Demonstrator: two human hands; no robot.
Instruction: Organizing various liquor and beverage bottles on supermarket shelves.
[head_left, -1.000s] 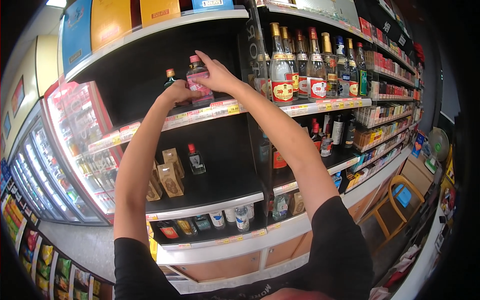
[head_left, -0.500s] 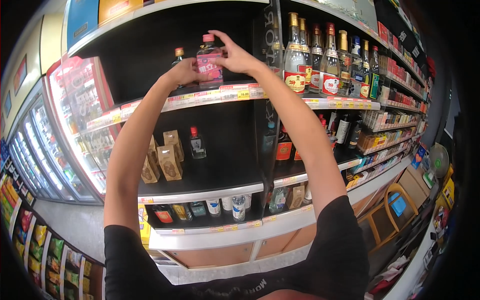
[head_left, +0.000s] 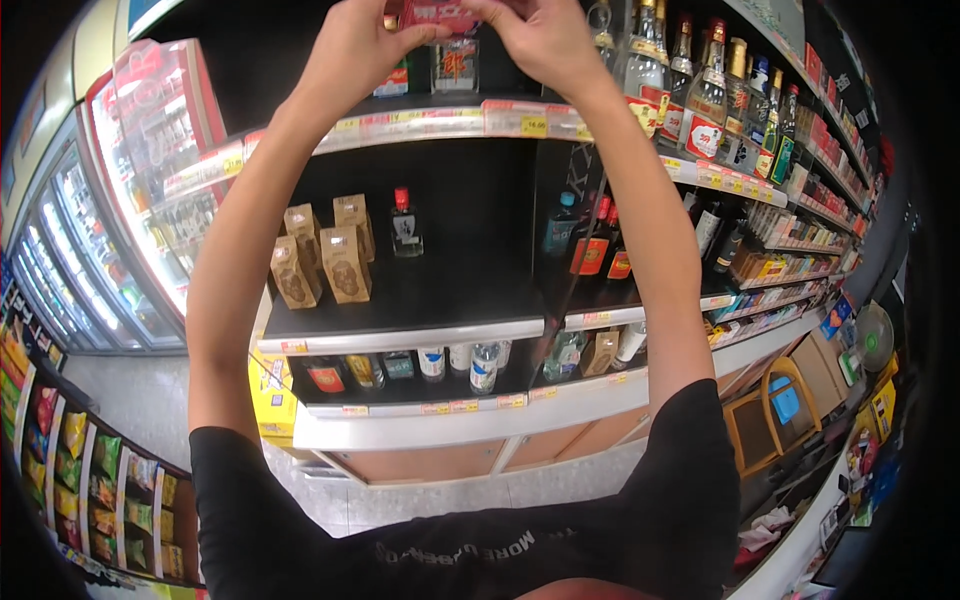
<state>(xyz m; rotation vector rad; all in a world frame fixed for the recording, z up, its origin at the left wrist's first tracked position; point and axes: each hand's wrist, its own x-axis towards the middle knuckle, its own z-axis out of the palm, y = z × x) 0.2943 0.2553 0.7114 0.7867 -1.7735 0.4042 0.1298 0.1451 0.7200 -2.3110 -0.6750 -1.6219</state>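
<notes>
At the top edge of the view, my left hand (head_left: pixel 365 50) and my right hand (head_left: pixel 540 45) close on a bottle with a pink-red label (head_left: pixel 438 16) from either side. Its upper part is cut off by the frame. Just below the label a clear glass bottle (head_left: pixel 456 68) with red lettering shows on the shelf. Beside my left thumb stands another bottle (head_left: pixel 393 80) with a green and red label, partly hidden by that hand. Both forearms reach up in front of the shelving.
Under my hands runs the upper shelf edge (head_left: pixel 430 122) with price tags. Brown paper boxes (head_left: pixel 345 265) and a red-capped bottle (head_left: pixel 405 225) stand one shelf down. Tall liquor bottles (head_left: pixel 706 110) line the right. Glass-door fridges (head_left: pixel 90 260) and a snack rack (head_left: pixel 105 480) are left, a wooden chair (head_left: pixel 775 420) right.
The view has tilted down, so shelves and hands sit higher in the picture. My hands still hold the pink-labelled bottle; a clear bottle with red lettering now shows beneath its label.
</notes>
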